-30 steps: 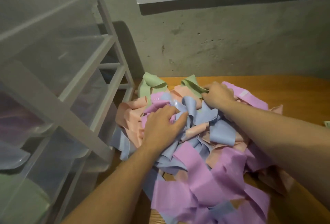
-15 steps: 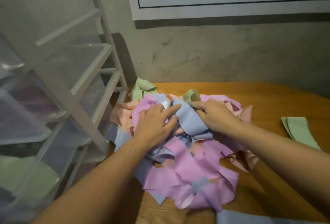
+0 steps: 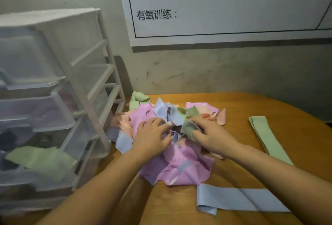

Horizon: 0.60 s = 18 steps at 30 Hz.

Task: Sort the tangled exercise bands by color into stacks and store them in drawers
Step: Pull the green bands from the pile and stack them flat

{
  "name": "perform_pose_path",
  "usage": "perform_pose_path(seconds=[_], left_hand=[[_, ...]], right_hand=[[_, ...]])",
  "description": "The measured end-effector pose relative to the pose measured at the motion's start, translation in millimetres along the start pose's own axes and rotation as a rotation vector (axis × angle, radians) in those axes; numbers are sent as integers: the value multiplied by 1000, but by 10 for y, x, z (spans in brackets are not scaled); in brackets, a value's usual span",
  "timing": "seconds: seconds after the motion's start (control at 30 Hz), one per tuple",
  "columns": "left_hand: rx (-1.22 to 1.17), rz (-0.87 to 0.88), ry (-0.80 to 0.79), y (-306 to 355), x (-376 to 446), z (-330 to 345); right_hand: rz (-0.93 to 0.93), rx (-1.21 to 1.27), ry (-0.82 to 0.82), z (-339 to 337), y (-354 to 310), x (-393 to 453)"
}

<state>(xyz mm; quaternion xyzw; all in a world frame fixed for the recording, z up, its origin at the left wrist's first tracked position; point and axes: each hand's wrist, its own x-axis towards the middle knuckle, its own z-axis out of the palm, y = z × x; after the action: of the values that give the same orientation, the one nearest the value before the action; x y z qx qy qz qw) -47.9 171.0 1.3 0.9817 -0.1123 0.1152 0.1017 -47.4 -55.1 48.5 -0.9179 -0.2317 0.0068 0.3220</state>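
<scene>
Pinching a green elastic band (image 3: 188, 128) atop the tangled pastel pile (image 3: 179, 167), your right hand (image 3: 212, 135) is lifting slowly; your left hand (image 3: 152, 135), fingers curled, is pinning neighbouring loops.

bands (image 3: 181, 167): thin stretchy sheet, smooth, slight satin sheen | table (image 3: 251, 106): wood, smooth, warm matt finish | drawers (image 3: 36, 117): translucent plastic, a little glossy | drawer frame (image 3: 100, 81): white plastic, matt | wall (image 3: 215, 74): rough grey plaster | wall board (image 3: 233, 12): smooth, white

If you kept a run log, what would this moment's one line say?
step: untangling | left hand: pressing pile | right hand: pinching green band | sorted: green stack, blue band
</scene>
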Motion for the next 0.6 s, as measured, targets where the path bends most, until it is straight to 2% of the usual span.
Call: perform_pose_path(seconds=[0.07, 0.17, 0.27, 0.33, 0.47, 0.53, 0.6], left_hand=[[-80, -11, -1, 87, -31, -45], [-337, 19, 61, 237, -59, -120], [-553, 80, -17, 422, -87, -190], [-556, 157, -47, 538, -85, -200], [-358, 287, -64, 643, -61, -146], [-402, 294, -59, 652, -70, -145], [-447, 218, -94, 633, -106, -162]], right_hand=[[13, 52, 7, -62, -45, -106], [33, 115, 4, -158, -106, -258], [33, 158, -87, -257, -129, -387], [30, 190, -122, -303, -116, -458], [17, 229, -90, -412, -102, -555], [49, 243, -43, -486, -71, -585], [86, 220, -7, -543, 0, -605]])
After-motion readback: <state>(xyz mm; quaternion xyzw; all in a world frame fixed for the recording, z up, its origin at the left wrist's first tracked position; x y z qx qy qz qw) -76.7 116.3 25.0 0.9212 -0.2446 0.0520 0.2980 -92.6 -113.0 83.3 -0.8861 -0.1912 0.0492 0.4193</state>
